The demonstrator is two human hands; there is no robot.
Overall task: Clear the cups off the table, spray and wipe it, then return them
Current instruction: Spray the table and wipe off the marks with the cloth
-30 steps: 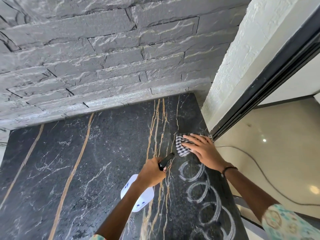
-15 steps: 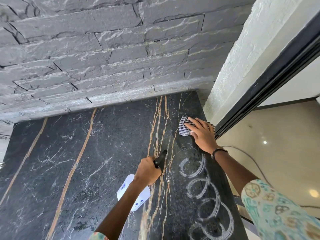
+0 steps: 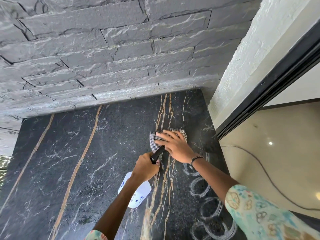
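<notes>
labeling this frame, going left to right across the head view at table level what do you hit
Bare table → spray bottle → left hand gripping its black nozzle → right hand flat on the checked cloth → cable on the floor.

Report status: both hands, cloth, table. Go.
Right hand flat on checked cloth, pressing it to the table. Left hand grips spray bottle. No cups in view, nothing blocking.

A rough grey stone wall (image 3: 107, 54) is rising behind, a cream plastered pillar (image 3: 245, 54) and black door frame (image 3: 277, 78) are standing right, and the glossy beige floor (image 3: 277, 135) is reflecting ceiling lights.
</notes>
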